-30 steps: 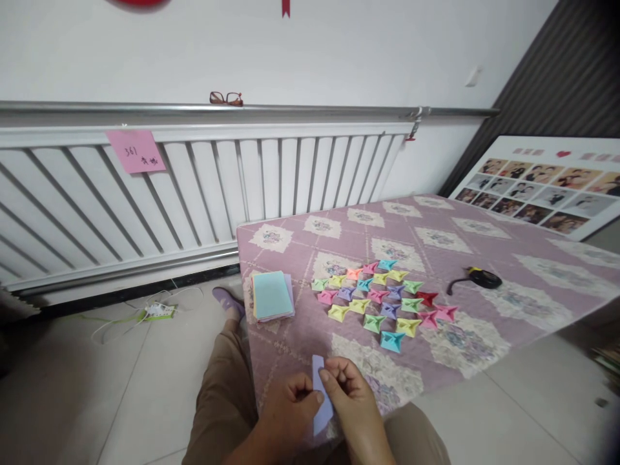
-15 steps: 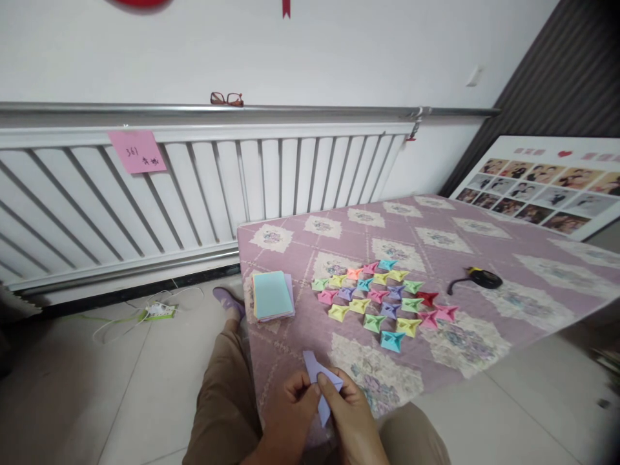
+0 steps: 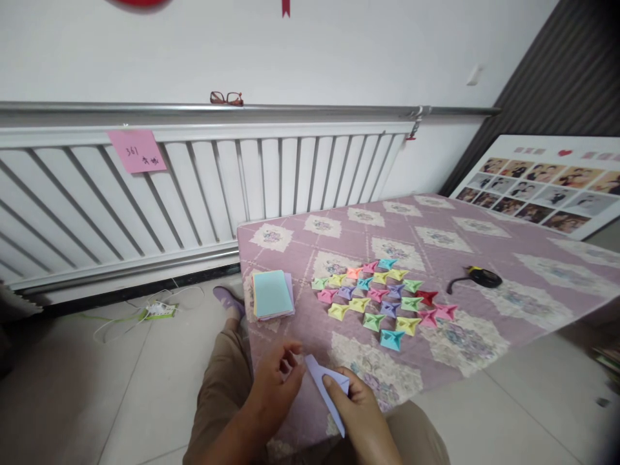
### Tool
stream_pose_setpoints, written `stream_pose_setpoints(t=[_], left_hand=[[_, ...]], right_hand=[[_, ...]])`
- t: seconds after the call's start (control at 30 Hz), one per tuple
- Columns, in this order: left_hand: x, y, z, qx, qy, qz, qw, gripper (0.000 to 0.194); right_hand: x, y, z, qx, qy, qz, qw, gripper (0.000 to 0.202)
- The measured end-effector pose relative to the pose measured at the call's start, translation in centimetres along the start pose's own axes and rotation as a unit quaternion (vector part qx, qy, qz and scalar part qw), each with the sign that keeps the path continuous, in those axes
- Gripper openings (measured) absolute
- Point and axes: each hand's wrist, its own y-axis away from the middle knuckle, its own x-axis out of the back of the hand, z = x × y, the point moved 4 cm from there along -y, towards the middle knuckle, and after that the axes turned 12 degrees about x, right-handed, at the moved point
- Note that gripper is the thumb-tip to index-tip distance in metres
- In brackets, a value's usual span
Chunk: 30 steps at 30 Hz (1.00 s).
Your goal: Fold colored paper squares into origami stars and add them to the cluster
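Observation:
A partly folded sheet of lilac paper is pinched in my right hand, thumb on top and fingers behind. One long strip of the sheet slants down toward my lap, and a pointed flap sticks out to the right. Just left of the paper, my left hand hovers with loosely curled fingers, apart and holding nothing. Beyond my hands, several small folded paper boats in blue, yellow, green, pink and purple stand in slanting rows. A stack of coloured paper with a light blue sheet on top lies at the table's left side.
The table wears a purple flowered cloth. A black object with a strap lies right of the boats. Behind is a white radiator, with glasses on the pipe above. A photo board leans at the right; a power strip lies on the floor.
My left hand has let go of the lilac paper and moved left and up. The paper, held in my right hand, has turned, its lower end now farther right.

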Motion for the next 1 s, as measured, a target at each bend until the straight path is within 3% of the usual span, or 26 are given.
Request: stream_pose_setpoints(t=[0.17,0.37,0.6,0.83,1.0], left_hand=[[0.4,-0.4,1.6,-0.082,-0.127,-0.048,0.987,0.033],[0.1,-0.2,2.7,-0.178,-0.122,-0.085,0.973,0.016],[0.6,0.5,2.8,-0.283,-0.192,-0.025,0.939,0.014],[0.8,1.2,2.5,-0.326,-0.242,0.026,0.914,0.013],[0.6,1.1,2.6,-0.324,-0.252,0.008,0.912,0.012]], right_hand=[[-0.2,-0.2,-0.1,0.035,0.028,0.013,0.999,0.034],[0.1,-0.4,-0.9,0.048,0.071,-0.032,0.996,0.03],[0.1,-0.4,-1.1,0.056,0.079,-0.034,0.995,0.028],[0.1,-0.3,-1.4,0.04,0.08,-0.029,0.996,0.031],[0.1,-0.3,-1.5,0.043,0.084,-0.032,0.995,0.032]])
